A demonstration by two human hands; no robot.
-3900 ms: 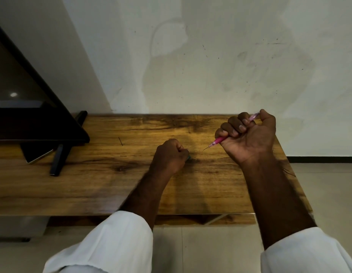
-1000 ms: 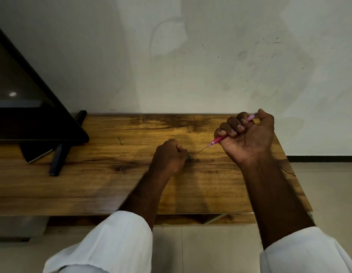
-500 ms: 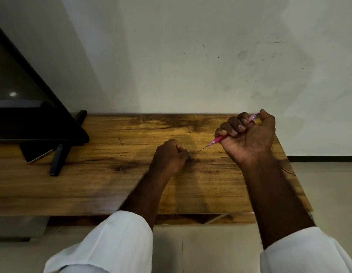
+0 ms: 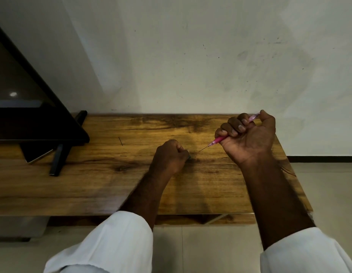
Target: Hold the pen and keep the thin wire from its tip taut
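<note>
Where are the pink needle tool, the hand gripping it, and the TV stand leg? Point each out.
pink needle tool (image 4: 218,140), head view, on the pink barrel below the fingers.
right hand (image 4: 248,136), head view, on the palm side.
TV stand leg (image 4: 57,161), head view, on the black bar resting on the wood.

**Open wood to the near left, clutter at the far left**

The wooden table (image 4: 96,186) lies bare between the left hand (image 4: 169,156) and the black stand leg (image 4: 57,161), leaving a broad path along its near edge. At the far left, the dark screen (image 4: 29,107) overhangs the surface, and a flat device (image 4: 38,155) lies under it. The wall (image 4: 190,66) closes the back. The right hand (image 4: 248,136) and the pink syringe (image 4: 220,139) it grips, needle slanting down-left, leave only a narrow gap to the left hand.
</note>
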